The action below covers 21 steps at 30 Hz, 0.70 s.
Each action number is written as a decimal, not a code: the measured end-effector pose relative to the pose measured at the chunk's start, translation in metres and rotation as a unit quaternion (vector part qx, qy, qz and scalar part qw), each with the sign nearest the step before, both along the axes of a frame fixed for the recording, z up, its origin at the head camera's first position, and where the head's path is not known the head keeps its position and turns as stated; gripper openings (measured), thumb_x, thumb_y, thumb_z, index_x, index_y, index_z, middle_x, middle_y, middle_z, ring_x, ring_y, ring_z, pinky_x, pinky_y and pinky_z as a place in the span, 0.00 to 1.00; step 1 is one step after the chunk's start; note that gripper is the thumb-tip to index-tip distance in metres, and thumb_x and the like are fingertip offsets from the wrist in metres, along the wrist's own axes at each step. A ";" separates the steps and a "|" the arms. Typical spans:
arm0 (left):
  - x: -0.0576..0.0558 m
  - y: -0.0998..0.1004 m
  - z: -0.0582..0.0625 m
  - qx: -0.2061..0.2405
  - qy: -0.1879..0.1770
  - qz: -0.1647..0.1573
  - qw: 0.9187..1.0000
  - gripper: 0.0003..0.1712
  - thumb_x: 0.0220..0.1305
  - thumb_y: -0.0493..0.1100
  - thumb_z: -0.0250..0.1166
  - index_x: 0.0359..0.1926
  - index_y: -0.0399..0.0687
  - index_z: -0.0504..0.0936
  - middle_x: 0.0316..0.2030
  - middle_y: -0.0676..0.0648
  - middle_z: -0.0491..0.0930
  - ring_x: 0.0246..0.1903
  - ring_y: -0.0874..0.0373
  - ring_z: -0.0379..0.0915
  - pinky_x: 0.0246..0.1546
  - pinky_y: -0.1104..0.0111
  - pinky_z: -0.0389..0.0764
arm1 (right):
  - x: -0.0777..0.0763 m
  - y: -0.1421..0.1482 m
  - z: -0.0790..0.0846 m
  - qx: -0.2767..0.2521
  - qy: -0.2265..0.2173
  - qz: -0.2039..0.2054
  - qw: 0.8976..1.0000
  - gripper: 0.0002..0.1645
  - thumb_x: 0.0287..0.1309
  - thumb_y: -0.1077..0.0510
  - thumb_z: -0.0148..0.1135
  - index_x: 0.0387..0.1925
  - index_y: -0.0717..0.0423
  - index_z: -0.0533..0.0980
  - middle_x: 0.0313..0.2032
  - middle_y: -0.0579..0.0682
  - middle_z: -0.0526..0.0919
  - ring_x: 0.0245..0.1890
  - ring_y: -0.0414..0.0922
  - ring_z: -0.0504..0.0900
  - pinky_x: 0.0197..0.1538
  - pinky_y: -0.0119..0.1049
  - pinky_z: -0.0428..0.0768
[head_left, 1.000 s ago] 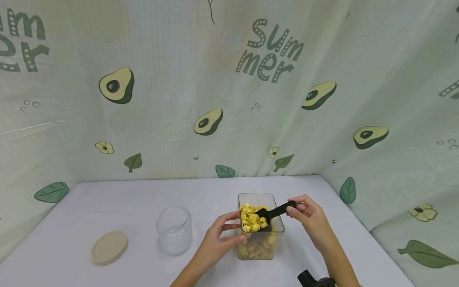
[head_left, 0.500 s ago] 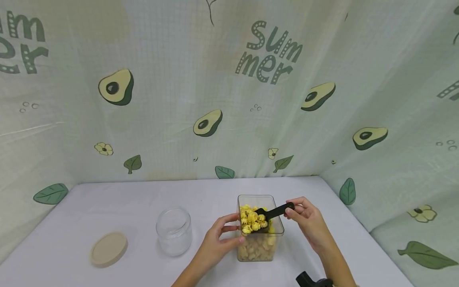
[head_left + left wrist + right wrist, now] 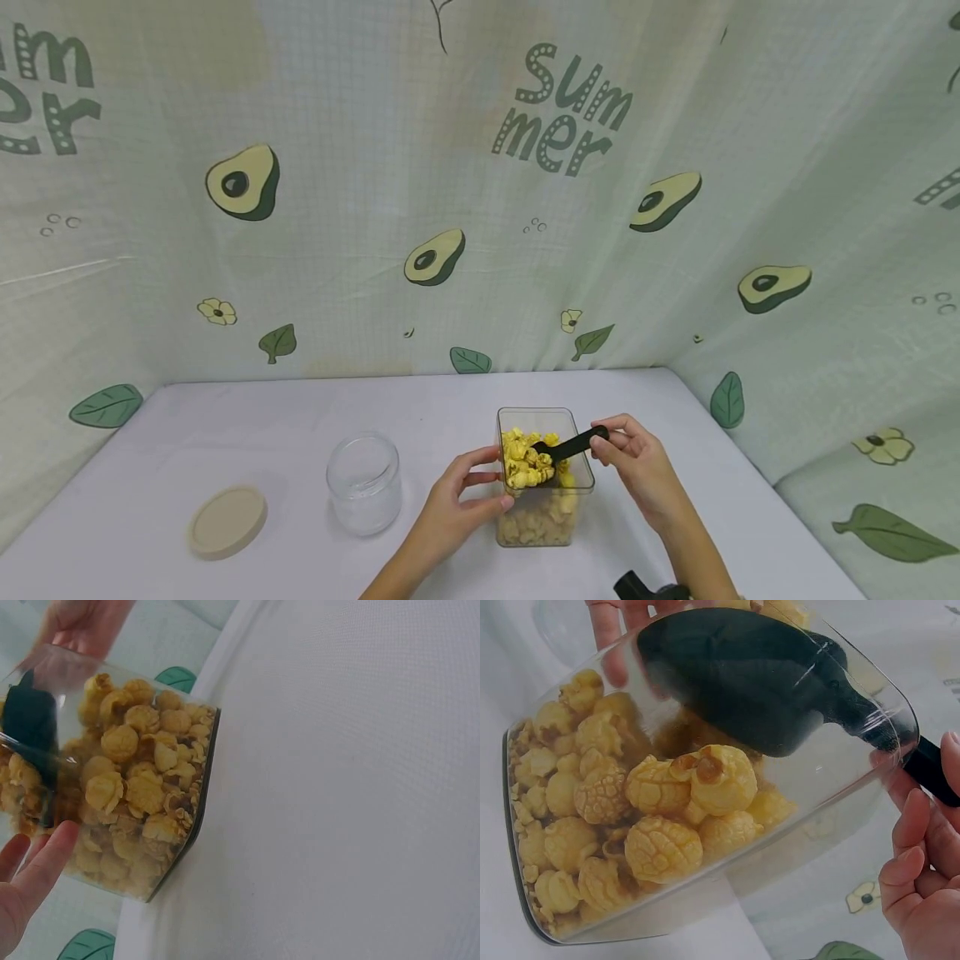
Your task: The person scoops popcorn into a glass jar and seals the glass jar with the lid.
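Note:
A clear rectangular container (image 3: 536,521) of yellow popcorn (image 3: 660,847) stands on the white table. My left hand (image 3: 457,500) holds it at the left side, with the fingers on the left wall and the thumb at the front corner. My right hand (image 3: 637,467) pinches the handle end of a black scoop (image 3: 577,445) over the container's right rim. The scoop's bowl is inside, with popcorn on it; through the wall in the right wrist view the dark bowl (image 3: 727,675) sits above much of the popcorn. In the left wrist view, fingertips (image 3: 64,834) touch the wall.
A clear round jar (image 3: 364,492), with no lid on it, stands left of the container. Farther left a beige round lid (image 3: 227,522) lies flat on the white table (image 3: 277,433). A printed curtain (image 3: 337,167) hangs behind the table.
My right hand has shifted slightly left with the scoop, whose bowl sits a little farther left and lower among the popcorn. The left hand and the container have hardly moved.

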<state>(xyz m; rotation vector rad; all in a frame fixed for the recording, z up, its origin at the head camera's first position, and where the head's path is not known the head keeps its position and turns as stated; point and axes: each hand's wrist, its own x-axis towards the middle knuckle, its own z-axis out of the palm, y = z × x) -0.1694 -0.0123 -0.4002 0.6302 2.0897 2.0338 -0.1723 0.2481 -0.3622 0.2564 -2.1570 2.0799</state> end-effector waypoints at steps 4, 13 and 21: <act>0.001 -0.001 -0.001 0.000 0.006 -0.001 1.000 0.33 0.57 0.44 0.67 0.63 0.49 0.66 0.63 0.43 0.64 0.57 0.46 0.67 0.48 0.72 0.79 | -0.001 0.003 0.000 -0.023 -0.007 -0.010 1.000 0.07 0.61 0.64 0.56 0.40 0.51 0.74 0.28 0.38 0.82 0.29 0.34 0.75 0.41 0.24 0.75; 0.002 -0.001 -0.001 0.004 0.003 -0.001 1.000 0.33 0.57 0.44 0.67 0.63 0.49 0.66 0.63 0.43 0.64 0.57 0.46 0.67 0.48 0.72 0.79 | -0.001 0.005 -0.001 -0.053 -0.002 -0.002 0.999 0.08 0.61 0.66 0.55 0.40 0.52 0.74 0.28 0.38 0.83 0.29 0.34 0.76 0.39 0.25 0.75; 0.002 -0.001 0.000 0.003 0.006 -0.002 1.000 0.33 0.57 0.44 0.67 0.63 0.50 0.67 0.63 0.43 0.64 0.57 0.46 0.67 0.47 0.73 0.79 | -0.001 0.000 0.000 -0.024 -0.008 -0.006 1.000 0.08 0.61 0.64 0.56 0.43 0.57 0.71 0.28 0.38 0.82 0.29 0.34 0.75 0.40 0.24 0.75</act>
